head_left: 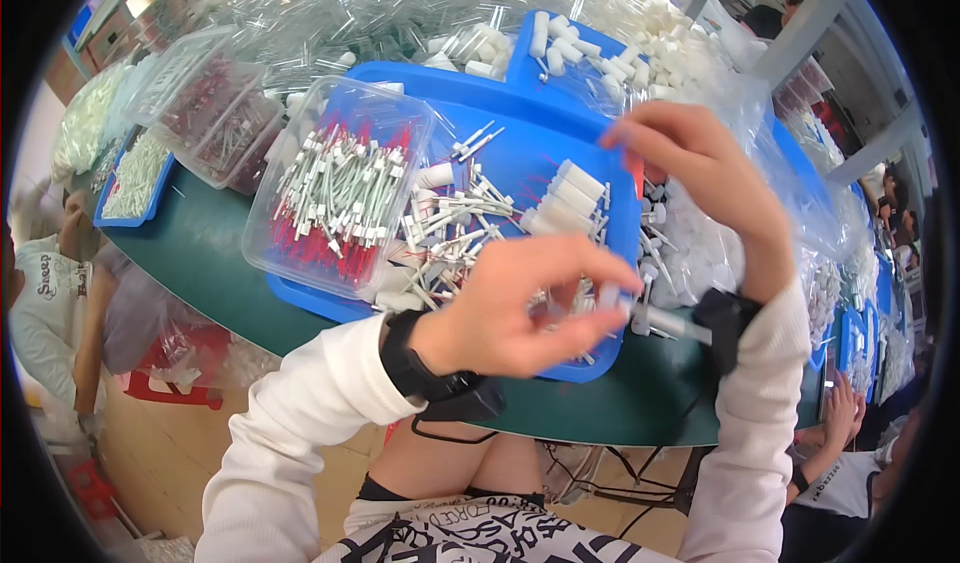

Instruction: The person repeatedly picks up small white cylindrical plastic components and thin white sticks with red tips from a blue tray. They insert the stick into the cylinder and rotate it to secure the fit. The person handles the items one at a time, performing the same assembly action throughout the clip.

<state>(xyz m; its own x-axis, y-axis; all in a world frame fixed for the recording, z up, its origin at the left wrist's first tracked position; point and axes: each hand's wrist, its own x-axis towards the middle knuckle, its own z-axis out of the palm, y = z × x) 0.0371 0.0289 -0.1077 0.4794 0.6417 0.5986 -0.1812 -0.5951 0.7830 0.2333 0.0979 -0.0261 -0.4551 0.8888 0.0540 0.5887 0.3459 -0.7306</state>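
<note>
My left hand (530, 303) is over the front right of a blue tray (470, 93), thumb and fingers pinched together. Between the fingertips is a slim translucent tube (672, 323) with a whitish end; it points right toward my right wrist. My right hand (705, 168) hovers above the tray's right edge, fingers loosely stretched to the left and somewhat blurred, with nothing visible in them. Short white wired pieces (455, 218) lie scattered in the tray. Beside them, white cylinders (570, 198) form a row. A clear plastic box (262, 238) full of white-tipped, red-ended wires rests on the tray's left side.
Behind the tray, clear tubes (330, 8) form a large heap. A second blue tray (522, 58) holds white cylinders. Bagged white caps (700, 248) sit at the right. To the left are a divided clear box (215, 128) and a small blue bin (135, 178). Other people work on both sides.
</note>
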